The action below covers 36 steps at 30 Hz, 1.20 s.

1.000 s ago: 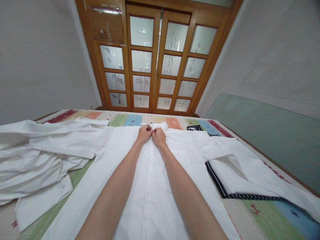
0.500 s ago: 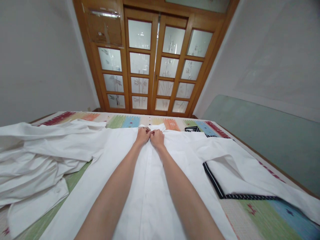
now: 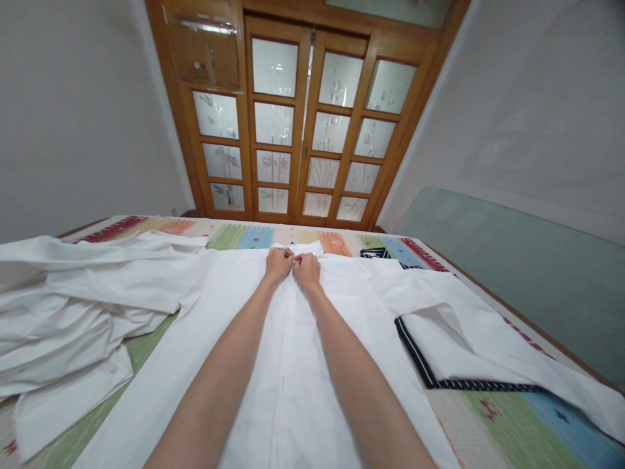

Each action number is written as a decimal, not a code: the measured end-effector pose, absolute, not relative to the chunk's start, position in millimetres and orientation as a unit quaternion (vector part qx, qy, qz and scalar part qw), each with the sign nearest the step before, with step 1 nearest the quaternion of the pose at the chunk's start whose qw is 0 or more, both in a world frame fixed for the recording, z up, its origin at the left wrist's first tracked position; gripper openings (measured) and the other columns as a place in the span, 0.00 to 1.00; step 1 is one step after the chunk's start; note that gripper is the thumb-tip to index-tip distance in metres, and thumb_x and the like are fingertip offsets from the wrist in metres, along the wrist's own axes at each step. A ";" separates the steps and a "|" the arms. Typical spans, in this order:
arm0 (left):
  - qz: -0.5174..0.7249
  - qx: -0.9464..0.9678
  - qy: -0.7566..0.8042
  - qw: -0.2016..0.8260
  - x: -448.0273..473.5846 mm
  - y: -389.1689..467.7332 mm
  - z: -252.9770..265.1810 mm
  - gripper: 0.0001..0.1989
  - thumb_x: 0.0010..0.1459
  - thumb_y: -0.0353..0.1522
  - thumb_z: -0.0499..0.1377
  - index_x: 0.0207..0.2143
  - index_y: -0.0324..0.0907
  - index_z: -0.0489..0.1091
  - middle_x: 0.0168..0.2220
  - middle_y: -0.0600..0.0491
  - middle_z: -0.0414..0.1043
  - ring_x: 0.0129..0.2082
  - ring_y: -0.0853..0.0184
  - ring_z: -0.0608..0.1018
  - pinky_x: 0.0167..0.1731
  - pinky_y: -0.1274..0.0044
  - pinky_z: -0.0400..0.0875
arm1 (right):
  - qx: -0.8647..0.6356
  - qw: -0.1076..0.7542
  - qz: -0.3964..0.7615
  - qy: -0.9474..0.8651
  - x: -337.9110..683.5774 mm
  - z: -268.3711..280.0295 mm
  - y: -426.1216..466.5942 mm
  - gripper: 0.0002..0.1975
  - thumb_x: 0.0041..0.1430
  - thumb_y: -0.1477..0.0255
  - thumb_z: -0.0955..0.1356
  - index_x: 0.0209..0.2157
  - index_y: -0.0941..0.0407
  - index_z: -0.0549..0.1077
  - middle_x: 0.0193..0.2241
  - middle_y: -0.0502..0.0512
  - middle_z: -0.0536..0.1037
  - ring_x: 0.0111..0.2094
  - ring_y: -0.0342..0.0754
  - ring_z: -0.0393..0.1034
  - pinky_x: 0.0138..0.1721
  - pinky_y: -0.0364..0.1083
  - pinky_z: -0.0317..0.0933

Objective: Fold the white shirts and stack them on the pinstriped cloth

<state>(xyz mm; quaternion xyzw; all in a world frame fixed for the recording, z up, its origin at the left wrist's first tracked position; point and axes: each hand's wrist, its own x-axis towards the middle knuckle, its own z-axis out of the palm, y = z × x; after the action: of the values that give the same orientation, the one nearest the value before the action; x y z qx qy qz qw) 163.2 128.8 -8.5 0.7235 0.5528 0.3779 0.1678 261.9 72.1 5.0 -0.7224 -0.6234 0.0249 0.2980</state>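
Observation:
A white button-up shirt [image 3: 254, 397] lies spread out in front of me, its collar [image 3: 308, 248] at the far end and its front placket running down the middle. At the top of that placket, just below the collar, my left hand [image 3: 279, 263] pinches the cloth. My right hand [image 3: 307, 269] pinches it right alongside, fingertips nearly touching the left ones. Whatever small part lies between the fingertips is too small to make out. One sleeve stretches out to each side.
Another heap of white cloth [image 3: 63, 332] lies at the left. Under the shirt on the right shows a black-trimmed cloth [image 3: 420, 352]. All rest on a colourful patterned bedspread [image 3: 502, 423]. A pale green headboard-like panel [image 3: 512, 260] stands at right; wooden glazed doors [image 3: 297, 156] are beyond.
Both hands stay at the collar with almost the same pinch. The view has shifted very slightly; nothing else visibly moves.

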 end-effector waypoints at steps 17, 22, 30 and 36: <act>0.345 0.717 0.585 0.159 162.3 122.0 -1.4 0.09 0.54 0.31 0.58 0.31 0.42 0.79 0.36 0.50 0.81 0.38 0.65 0.78 0.41 0.77 0.68 | -0.724 0.266 0.004 -0.636 262.5 6.4 70.6 0.14 0.63 0.74 0.61 0.41 0.55 0.78 0.42 0.61 0.75 0.47 0.53 0.66 0.46 0.48 0.57; 0.332 0.720 0.588 0.161 162.0 126.1 -3.2 0.09 0.55 0.32 0.58 0.33 0.43 0.79 0.37 0.49 0.80 0.39 0.64 0.78 0.43 0.76 0.67 | -0.722 0.273 0.006 -0.636 262.7 7.5 69.5 0.14 0.62 0.74 0.62 0.41 0.55 0.79 0.42 0.60 0.75 0.47 0.52 0.66 0.46 0.47 0.57; 0.313 0.727 0.590 0.161 161.2 128.7 -5.4 0.09 0.56 0.33 0.57 0.36 0.44 0.78 0.40 0.50 0.80 0.43 0.64 0.77 0.45 0.76 0.66 | -0.716 0.286 0.020 -0.636 263.3 7.0 69.9 0.15 0.63 0.74 0.62 0.42 0.54 0.79 0.42 0.61 0.76 0.47 0.53 0.67 0.47 0.47 0.57; 0.297 0.734 0.589 0.160 159.3 126.6 0.9 0.08 0.57 0.33 0.57 0.35 0.45 0.77 0.41 0.52 0.80 0.45 0.64 0.77 0.46 0.75 0.64 | -0.713 0.291 0.020 -0.638 264.0 6.2 69.3 0.15 0.63 0.74 0.62 0.42 0.54 0.80 0.42 0.61 0.76 0.47 0.53 0.67 0.47 0.47 0.58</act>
<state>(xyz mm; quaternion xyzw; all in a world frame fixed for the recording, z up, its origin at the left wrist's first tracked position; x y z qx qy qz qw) 159.3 126.6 0.9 0.7344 0.5886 0.2974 0.1602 264.0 69.3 6.2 -0.7126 -0.6381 0.0202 0.2910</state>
